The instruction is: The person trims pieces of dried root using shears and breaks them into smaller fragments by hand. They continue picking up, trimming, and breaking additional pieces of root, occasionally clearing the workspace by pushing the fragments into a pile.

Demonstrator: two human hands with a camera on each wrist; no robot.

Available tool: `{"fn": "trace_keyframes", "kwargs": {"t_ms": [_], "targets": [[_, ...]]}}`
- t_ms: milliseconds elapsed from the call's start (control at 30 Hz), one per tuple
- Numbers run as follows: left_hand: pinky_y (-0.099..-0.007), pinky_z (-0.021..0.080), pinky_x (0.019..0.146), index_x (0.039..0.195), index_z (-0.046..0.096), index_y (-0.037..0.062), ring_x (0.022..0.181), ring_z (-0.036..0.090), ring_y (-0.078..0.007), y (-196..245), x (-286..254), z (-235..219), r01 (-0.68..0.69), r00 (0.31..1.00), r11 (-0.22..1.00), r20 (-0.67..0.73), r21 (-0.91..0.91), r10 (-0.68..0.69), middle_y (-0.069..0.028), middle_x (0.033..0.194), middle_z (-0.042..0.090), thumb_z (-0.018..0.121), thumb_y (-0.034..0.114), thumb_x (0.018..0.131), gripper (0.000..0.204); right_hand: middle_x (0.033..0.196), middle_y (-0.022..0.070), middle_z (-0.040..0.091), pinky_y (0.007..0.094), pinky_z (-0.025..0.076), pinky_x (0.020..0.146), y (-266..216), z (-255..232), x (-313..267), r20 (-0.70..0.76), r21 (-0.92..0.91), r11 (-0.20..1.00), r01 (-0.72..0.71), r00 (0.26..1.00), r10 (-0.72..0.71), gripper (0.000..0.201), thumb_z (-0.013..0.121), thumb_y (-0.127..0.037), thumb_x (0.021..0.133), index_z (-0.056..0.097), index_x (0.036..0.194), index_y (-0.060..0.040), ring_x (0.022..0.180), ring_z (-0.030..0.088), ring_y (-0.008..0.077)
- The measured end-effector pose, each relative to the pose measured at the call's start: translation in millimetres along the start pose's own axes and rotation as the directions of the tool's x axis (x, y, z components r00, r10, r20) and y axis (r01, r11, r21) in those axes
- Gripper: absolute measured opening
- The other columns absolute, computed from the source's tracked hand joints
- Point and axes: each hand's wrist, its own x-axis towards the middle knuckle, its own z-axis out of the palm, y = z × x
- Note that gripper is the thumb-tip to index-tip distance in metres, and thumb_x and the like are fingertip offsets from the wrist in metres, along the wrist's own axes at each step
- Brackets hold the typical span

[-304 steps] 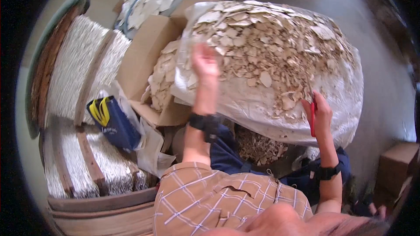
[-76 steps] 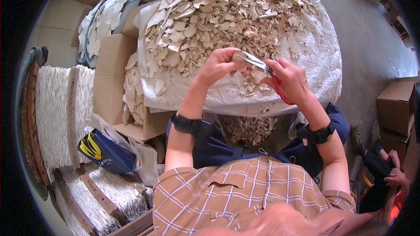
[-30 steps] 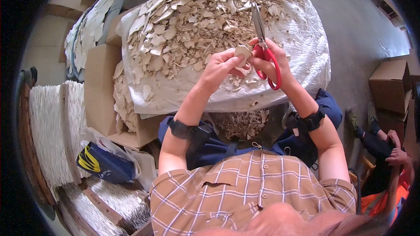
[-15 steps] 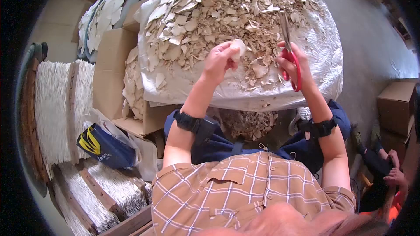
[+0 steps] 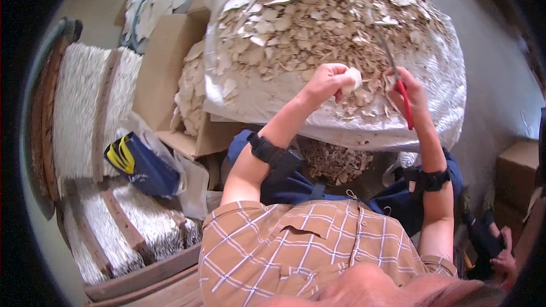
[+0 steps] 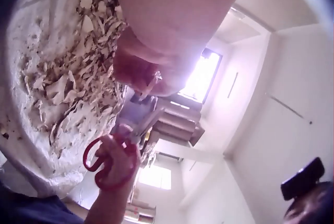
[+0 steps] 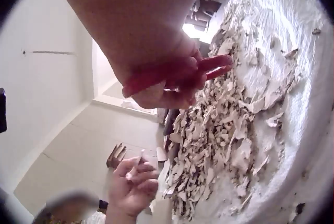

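Note:
Between thumb and curled fingers, my left hand (image 5: 327, 86) pinches a small pale flat piece (image 5: 354, 79) above the heap of flakes (image 5: 318, 28). To its right, my right hand (image 5: 410, 92) grips red-handled scissors (image 5: 405, 104), whose metal blades point up and away over the heap. A gap separates the two hands. In the left wrist view the scissors (image 6: 112, 164) are in the right hand (image 6: 116, 167), beyond the left hand (image 6: 143, 70). The right wrist view shows the left hand (image 7: 131, 190) with the pale piece (image 7: 138, 165) at its fingertips.
White plastic sheeting (image 5: 273, 99) lies under the heap. At left are an open cardboard box (image 5: 165, 68) with flakes, a blue bag (image 5: 149, 165) and stacked white sheets (image 5: 85, 108). A tub of scraps (image 5: 335, 162) is below; another person's hands (image 5: 503, 256) show at lower right.
Over the last second my hands have drawn apart, the scissors going right with my right hand. The pale piece stays in my left hand. The view has also shifted.

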Motion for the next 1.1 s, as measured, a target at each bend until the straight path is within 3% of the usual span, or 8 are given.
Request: {"fn": "trace_keyframes", "kwargs": {"t_ms": [67, 200, 300, 333, 433, 567, 767, 1100], "targets": [[-0.0233, 0.045, 0.043, 0.085, 0.058, 0.0015, 0.051, 0.053, -0.0112, 0, -2, -21, -0.215, 0.952, 0.950, -0.266, -0.227, 0.152, -0.0042, 0.069, 0.058, 0.055, 0.013, 0.081, 0.012, 0.068, 0.0118, 0.058, 0.0347, 0.045, 0.057, 6, -3, -2, -0.143, -0.317, 0.947, 0.054, 0.984, -0.104, 0.033, 0.056, -0.003, 0.072, 0.054, 0.104, -0.0114, 0.064, 0.060, 0.0274], [-0.0285, 0.048, 0.054, 0.071, 0.054, 0.0089, 0.050, 0.054, -0.0182, 32, -20, -120, -0.747, 0.496, 0.559, -0.862, -0.359, 0.109, -0.0043, 0.058, 0.054, 0.050, 0.018, 0.082, 0.015, 0.074, 0.0158, 0.060, 0.0388, 0.046, 0.059, 11, -10, -5, -0.250, -0.552, 0.832, 0.061, 0.940, -0.234, 0.036, 0.062, -0.007, 0.072, 0.054, 0.106, -0.0100, 0.069, 0.060, 0.0339], [-0.0388, 0.047, 0.072, 0.104, 0.037, 0.0073, 0.085, 0.052, -0.0210, 34, -40, -165, -0.839, 0.345, 0.430, -0.937, -0.332, -0.051, -0.0070, 0.107, 0.046, 0.050, 0.034, 0.087, 0.035, 0.078, 0.0174, 0.061, 0.0410, 0.047, 0.061, 8, -14, -5, -0.281, -0.546, 0.837, 0.036, 0.933, -0.223, 0.039, 0.064, -0.011, 0.072, 0.053, 0.109, -0.0091, 0.073, 0.059, 0.0358], [-0.0361, 0.048, 0.069, 0.099, 0.045, 0.0070, 0.078, 0.055, -0.0185, 32, -35, -164, -0.811, 0.340, 0.467, -0.934, -0.352, -0.112, -0.0053, 0.096, 0.053, 0.053, 0.030, 0.086, 0.028, 0.078, 0.0173, 0.061, 0.0408, 0.047, 0.062, 7, -15, -4, -0.304, -0.551, 0.834, 0.027, 0.924, -0.231, 0.040, 0.065, -0.011, 0.072, 0.053, 0.110, -0.0092, 0.073, 0.059, 0.0354], [-0.0284, 0.050, 0.060, 0.084, 0.059, 0.0065, 0.066, 0.058, -0.0133, 13, -5, -132, -0.477, 0.735, 0.780, -0.670, -0.406, 0.100, -0.0012, 0.073, 0.060, 0.059, 0.019, 0.081, 0.013, 0.081, 0.0150, 0.062, 0.0401, 0.048, 0.061, 1, -16, -2, -0.328, -0.564, 0.825, -0.018, 0.922, -0.204, 0.035, 0.062, -0.013, 0.074, 0.054, 0.107, -0.0102, 0.073, 0.061, 0.0333], [-0.0315, 0.050, 0.064, 0.087, 0.064, 0.0064, 0.069, 0.060, -0.0161, 3, 20, -30, -0.169, 0.961, 0.891, -0.129, 0.421, 0.244, -0.0058, 0.085, 0.062, 0.064, 0.015, 0.076, 0.014, 0.081, 0.0140, 0.062, 0.0399, 0.048, 0.060, 4, -14, 1, -0.309, -0.574, 0.819, -0.003, 0.927, -0.214, 0.035, 0.064, -0.015, 0.073, 0.054, 0.106, -0.0100, 0.072, 0.061, 0.0324], [-0.0369, 0.047, 0.078, 0.094, 0.063, 0.0107, 0.087, 0.057, -0.0279, -26, 44, -7, -0.011, 0.950, 0.205, -0.054, 0.979, 0.309, -0.0070, 0.097, 0.057, 0.065, 0.013, 0.072, 0.023, 0.086, 0.0146, 0.062, 0.0398, 0.047, 0.063, 1, -18, -4, -0.274, -0.577, 0.817, -0.007, 0.944, -0.186, 0.039, 0.066, -0.014, 0.070, 0.054, 0.106, -0.0078, 0.075, 0.060, 0.0324], [-0.0372, 0.036, 0.096, 0.125, 0.045, 0.0166, 0.119, 0.038, -0.0261, -45, 91, 2, -0.182, 0.739, -0.018, 0.149, 0.983, 0.657, -0.0065, 0.129, 0.042, 0.059, 0.005, 0.072, 0.056, 0.078, 0.0123, 0.061, 0.0400, 0.047, 0.058, -11, -24, -10, -0.303, -0.552, 0.831, 0.062, 0.914, -0.270, 0.022, 0.055, -0.012, 0.079, 0.055, 0.100, -0.0117, 0.068, 0.061, 0.0298]]}}
